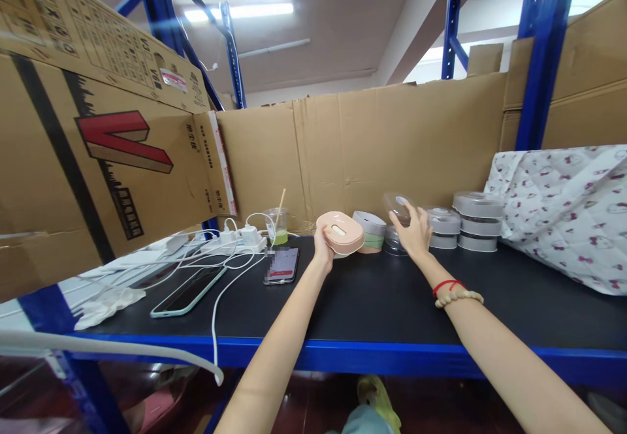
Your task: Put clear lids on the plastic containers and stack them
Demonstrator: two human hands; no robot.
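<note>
Glossy rounded pink box [350,245] is grasped by left hand [322,246], right hand's [415,233] grip unclear.

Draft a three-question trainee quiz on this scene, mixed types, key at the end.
1. Multiple choice: what does the left hand hold?
a) a steel spoon
b) a pale pink rounded plastic box
c) a roll of brown tape
2. True or false: a thin red bracelet and a pale beaded bracelet are both on the right wrist.
3. Short answer: what colour is the liquid in the clear plastic cup?

Key: 1 b; 2 true; 3 yellow-green.
</note>
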